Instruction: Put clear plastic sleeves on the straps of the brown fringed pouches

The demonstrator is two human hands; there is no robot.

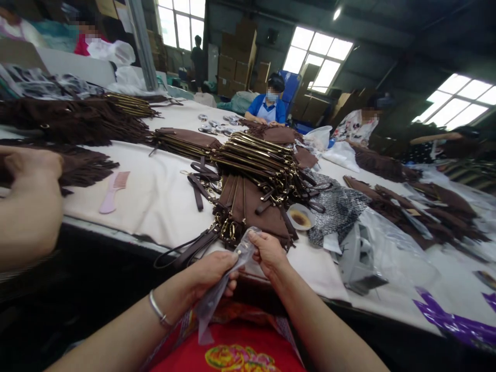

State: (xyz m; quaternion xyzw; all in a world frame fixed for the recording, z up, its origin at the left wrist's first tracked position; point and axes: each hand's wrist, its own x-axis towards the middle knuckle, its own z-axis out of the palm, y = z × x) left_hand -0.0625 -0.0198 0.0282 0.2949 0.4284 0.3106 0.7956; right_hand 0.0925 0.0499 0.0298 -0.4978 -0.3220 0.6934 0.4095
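Between my two hands, just over the table's front edge, a clear plastic bag (211, 305) is stretched, its lower end hanging toward my lap. My left hand (215, 271) is closed on its side. The fingers of my right hand (269, 252) pinch its upper end. Small pale bits show in the plastic near my fingertips, too small to name. Right behind my hands lie brown zip pouches (251, 201) with gold zips and clasps. Dark wrist straps (189, 248) trail off their left side. A taller stack of pouches (258, 157) rises farther back.
A pink comb (113, 194) lies left, near a co-worker's arm (33, 206) and fringed brown pieces (83, 165). On the right are a small dish of brown liquid (301, 217), grey woven cloth (337, 204) and a tape dispenser (360, 258). A masked person (267, 106) sits across the table.
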